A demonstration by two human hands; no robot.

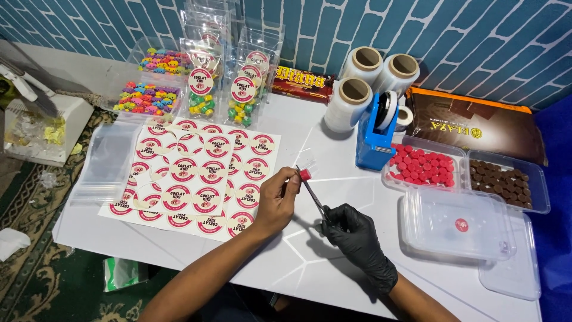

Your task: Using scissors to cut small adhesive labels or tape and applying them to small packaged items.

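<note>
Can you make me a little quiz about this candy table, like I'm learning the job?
1. True or false: the right hand wears a black glove.
2. What does the left hand pinch between its fingertips?
A. a small red piece
B. a brown piece
C. a round sticker
3. Fill in: the blue tape dispenser stands just left of the clear tray of ___ pieces.

Key
1. True; that hand holds scissors whose tips point up at the red piece.
2. A
3. red; the brown pieces fill the tray on the far side of it.
</note>
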